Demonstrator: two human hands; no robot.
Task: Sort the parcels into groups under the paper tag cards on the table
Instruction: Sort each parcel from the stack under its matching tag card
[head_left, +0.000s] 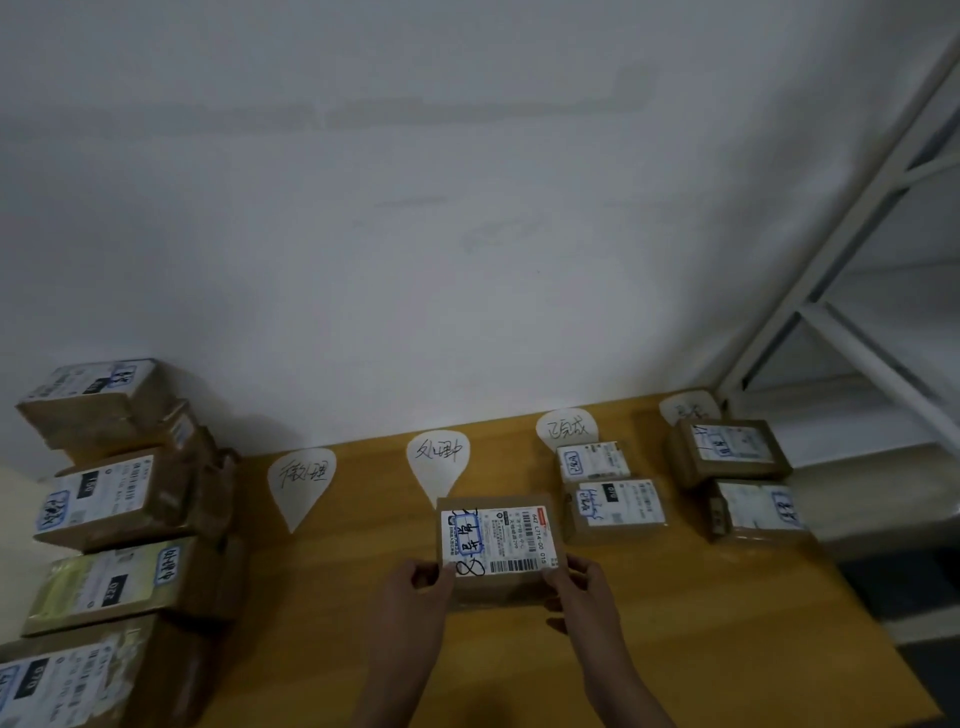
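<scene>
Pinching the near corners of one parcel (498, 545), the left hand (415, 587) and the right hand (584, 587) held it level just below the second tag card (438, 462), its far edge at the card's pointed tip. Each grip was closed on the box, thumb on top by the label and fingers curled round the near edge. Whether the parcel already rested on the counter (701, 623) or hung just above it could not be told. The step in hand looked like setting this parcel down as the first in its group. The next move would likely call for both grips to loosen and for a reach to the left for another box. At the far left stood the stack of unsorted parcels (119, 519), piled several high against the wall and somewhat uneven, so lifting one might disturb its neighbours. Next came the first tag card (301, 483), with bare wood beneath it. Right of the held parcel, near but apart, two parcels (615, 512) lay in a column under the third tag card (566, 428). Another pair (727, 449) sat under the fourth tag card (688, 408), partly covering it. White shelving (857, 338) rose at the counter's right end.
</scene>
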